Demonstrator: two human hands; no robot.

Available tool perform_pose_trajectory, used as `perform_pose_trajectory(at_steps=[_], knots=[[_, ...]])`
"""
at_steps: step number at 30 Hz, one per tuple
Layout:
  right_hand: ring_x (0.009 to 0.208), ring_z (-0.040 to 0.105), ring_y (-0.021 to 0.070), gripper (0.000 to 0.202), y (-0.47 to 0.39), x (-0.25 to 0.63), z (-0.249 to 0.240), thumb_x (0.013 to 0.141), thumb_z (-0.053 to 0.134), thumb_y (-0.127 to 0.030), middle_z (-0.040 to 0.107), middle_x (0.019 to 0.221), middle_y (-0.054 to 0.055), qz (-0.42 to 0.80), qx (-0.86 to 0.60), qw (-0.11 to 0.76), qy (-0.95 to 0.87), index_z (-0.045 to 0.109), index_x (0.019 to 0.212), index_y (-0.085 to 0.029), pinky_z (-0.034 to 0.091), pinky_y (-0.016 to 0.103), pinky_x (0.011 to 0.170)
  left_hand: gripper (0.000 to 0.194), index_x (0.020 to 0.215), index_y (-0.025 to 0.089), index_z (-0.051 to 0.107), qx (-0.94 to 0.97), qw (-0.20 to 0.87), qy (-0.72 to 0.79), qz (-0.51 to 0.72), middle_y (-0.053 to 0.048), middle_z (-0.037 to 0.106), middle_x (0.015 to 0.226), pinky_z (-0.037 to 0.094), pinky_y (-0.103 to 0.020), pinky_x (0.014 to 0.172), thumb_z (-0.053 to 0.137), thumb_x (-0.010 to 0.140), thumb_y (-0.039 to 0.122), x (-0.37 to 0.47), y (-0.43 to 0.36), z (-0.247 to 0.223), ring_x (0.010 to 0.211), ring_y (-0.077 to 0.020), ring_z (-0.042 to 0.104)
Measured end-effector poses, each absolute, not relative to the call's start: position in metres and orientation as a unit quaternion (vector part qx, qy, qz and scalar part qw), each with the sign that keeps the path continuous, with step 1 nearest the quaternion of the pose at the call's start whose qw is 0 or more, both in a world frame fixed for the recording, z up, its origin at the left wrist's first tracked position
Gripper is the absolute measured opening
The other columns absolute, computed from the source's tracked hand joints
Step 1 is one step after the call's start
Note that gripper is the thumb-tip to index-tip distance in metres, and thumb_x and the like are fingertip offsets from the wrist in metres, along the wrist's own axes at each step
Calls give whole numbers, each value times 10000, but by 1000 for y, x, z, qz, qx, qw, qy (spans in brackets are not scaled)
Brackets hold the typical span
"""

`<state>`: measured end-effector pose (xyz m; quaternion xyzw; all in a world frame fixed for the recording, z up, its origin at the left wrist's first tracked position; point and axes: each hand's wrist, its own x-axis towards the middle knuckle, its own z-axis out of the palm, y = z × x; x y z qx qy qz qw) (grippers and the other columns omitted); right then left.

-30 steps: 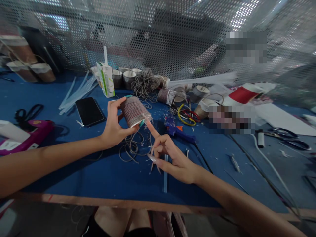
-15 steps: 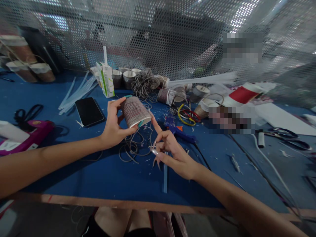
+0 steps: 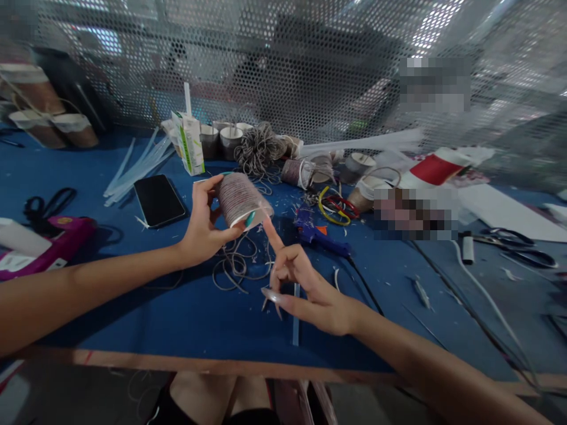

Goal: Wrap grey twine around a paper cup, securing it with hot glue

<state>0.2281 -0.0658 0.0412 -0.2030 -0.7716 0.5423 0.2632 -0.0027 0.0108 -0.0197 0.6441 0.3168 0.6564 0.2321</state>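
Observation:
My left hand [image 3: 204, 221] is closed around a cup wrapped in grey-brown cord [image 3: 241, 200], held tilted above the table. Its pale open rim faces right and toward me, and a bit of teal shows at the rim and behind the cup. My right hand [image 3: 305, 283] has its index finger stretched up to the cup's rim. The other fingers are bent, with long nails, and I see nothing held in them. Loose grey cord [image 3: 234, 265] lies in loops on the table below the cup.
A blue glue gun [image 3: 321, 236] lies right of the cup, its cable running toward me. A phone [image 3: 159, 199] and a drink carton [image 3: 189, 144] stand to the left. Behind are a cord bundle [image 3: 261, 147] and several wrapped cups. Scissors [image 3: 514, 242] lie far right.
My right index finger has shifted left along the cup's rim, and the hand has dropped slightly. The cup has turned a little, so more of its opening shows.

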Motion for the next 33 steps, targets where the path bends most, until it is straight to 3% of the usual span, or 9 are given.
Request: perform_pose_trajectory(at_steps=[3, 6, 13, 17, 19, 22, 24, 30, 33], knots=[[612, 510, 71, 210, -63, 226, 38, 1003, 514, -392, 536, 945, -3, 524, -210, 263, -783, 355, 1034, -259, 461, 250, 569, 791, 1335, 325, 395, 653, 226, 302, 656, -60, 400, 1274, 575, -311, 871, 835, 686, 430, -2, 12, -20, 1187, -228, 506], [585, 501, 79, 199, -62, 225, 37, 1008, 504, -387, 494, 822, -40, 524, -226, 271, -775, 350, 1016, -262, 467, 244, 551, 780, 1342, 321, 384, 659, 212, 296, 658, -60, 403, 1268, 564, -318, 896, 818, 710, 459, -2, 13, -22, 1182, -224, 512], [532, 499, 58, 268, -62, 227, 38, 977, 553, -455, 481, 860, -33, 556, -259, 309, -727, 367, 984, -263, 474, 230, 485, 792, 1354, 334, 376, 656, 199, 298, 664, -61, 410, 1274, 556, -294, 870, 810, 716, 509, -2, 15, -23, 1176, -218, 508], [504, 524, 39, 274, -59, 226, 37, 971, 567, -449, 546, 905, -28, 581, -252, 326, -702, 368, 977, -262, 552, 247, 544, 800, 1350, 339, 395, 655, 205, 277, 672, -55, 413, 1262, 567, -280, 852, 828, 697, 501, -2, 15, -22, 1151, -205, 508], [502, 531, 22, 291, -58, 225, 36, 960, 581, -451, 605, 1130, 41, 581, -259, 338, -694, 365, 959, -256, 573, 255, 552, 804, 1352, 346, 403, 657, 199, 266, 677, -49, 409, 1253, 569, -263, 842, 833, 692, 505, -2, 15, -21, 1133, -194, 506], [491, 533, -5, 291, -58, 226, 36, 945, 600, -430, 421, 1530, 135, 545, -279, 397, -684, 375, 932, -246, 587, 265, 546, 825, 1368, 357, 397, 662, 185, 254, 680, -47, 389, 1258, 565, -235, 822, 843, 689, 501, -1, 14, -19, 1126, -182, 501], [453, 517, -9, 274, -58, 229, 37, 933, 615, -402, 364, 1600, 137, 508, -287, 453, -674, 393, 913, -243, 592, 289, 548, 853, 1380, 366, 385, 670, 179, 244, 678, -47, 372, 1281, 567, -251, 847, 857, 679, 486, -1, 14, -18, 1145, -189, 501], [374, 420, 24, 160, -55, 238, 47, 877, 629, -308, 697, 1274, 81, 497, -252, 521, -646, 506, 822, -222, 542, 319, 501, 894, 1408, 394, 337, 692, 170, 213, 668, -52, 325, 1381, 547, -391, 1010, 863, 687, 463, -1, 15, -18, 1262, -231, 484], [438, 488, 61, 123, -55, 237, 52, 848, 633, -265, 714, 1157, 51, 531, -234, 512, -633, 514, 850, -232, 538, 305, 491, 888, 1396, 415, 307, 701, 183, 211, 656, -56, 308, 1429, 565, -414, 996, 847, 697, 498, -2, 16, -20, 1304, -254, 475]])
